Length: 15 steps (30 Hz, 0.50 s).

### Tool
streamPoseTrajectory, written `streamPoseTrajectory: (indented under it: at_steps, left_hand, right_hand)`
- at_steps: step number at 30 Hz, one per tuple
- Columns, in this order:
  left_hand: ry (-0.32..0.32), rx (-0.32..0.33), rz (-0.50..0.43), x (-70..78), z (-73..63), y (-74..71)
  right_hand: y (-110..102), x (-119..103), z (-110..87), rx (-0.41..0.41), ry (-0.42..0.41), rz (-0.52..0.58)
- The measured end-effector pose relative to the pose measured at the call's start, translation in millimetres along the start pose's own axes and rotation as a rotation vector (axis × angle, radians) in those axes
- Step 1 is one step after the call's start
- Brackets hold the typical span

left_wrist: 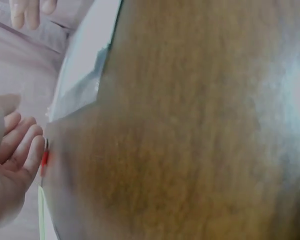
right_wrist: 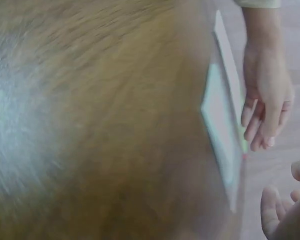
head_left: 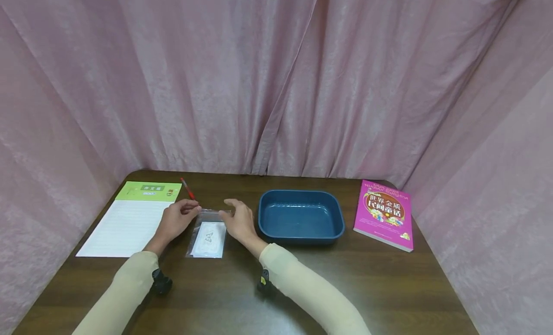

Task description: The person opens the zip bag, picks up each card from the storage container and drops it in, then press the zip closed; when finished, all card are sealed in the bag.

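Observation:
A clear plastic bag (head_left: 192, 246) lies flat on the table between the hands, with a white printed card (head_left: 209, 239) inside or under its film. Beside its upper left corner is my left hand (head_left: 174, 221), fingers loosely bent and thumb close to them; no object shows in its grasp in the left wrist view. On the opposite side my right hand (head_left: 241, 222) hovers over the bag's upper right corner, thumb and fingers spread apart. A red pen (head_left: 187, 188) lies just beyond the left fingertips.
To the left lies a writing pad (head_left: 116, 229) with a green header. A blue rectangular tray (head_left: 301, 240) stands right of the right hand. Farther right is a pink book (head_left: 384, 215). Pink curtains (head_left: 216, 85) hang behind and around the brown table (head_left: 224, 301).

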<state>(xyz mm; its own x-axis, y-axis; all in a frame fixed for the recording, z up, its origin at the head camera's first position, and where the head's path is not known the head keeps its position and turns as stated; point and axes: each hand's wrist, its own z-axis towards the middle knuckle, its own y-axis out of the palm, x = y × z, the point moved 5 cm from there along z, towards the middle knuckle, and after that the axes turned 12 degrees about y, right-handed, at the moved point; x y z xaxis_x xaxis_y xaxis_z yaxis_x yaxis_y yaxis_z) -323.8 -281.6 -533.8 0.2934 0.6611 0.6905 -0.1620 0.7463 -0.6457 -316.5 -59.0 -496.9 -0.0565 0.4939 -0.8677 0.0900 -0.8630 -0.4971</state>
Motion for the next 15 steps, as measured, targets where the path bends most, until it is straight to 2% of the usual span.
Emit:
streamPoseTrajectory:
  at_steps: [4, 8, 15]
  left_hand:
    - [0.019, 0.021, -0.046, 7.1, 0.7, -2.2]
    - [0.05, 0.032, -0.066, 22.5, -1.7, -6.4]
    - [0.115, 0.049, -0.056, 59.0, -11.2, -15.2]
  right_hand:
    - [-17.2, -15.1, -5.6, -0.022, -0.017, 0.047]
    - [-36.8, -24.6, -13.6, -0.053, -0.042, 0.076]
    - [-81.6, -17.4, -25.4, -0.06, -0.115, 0.083]
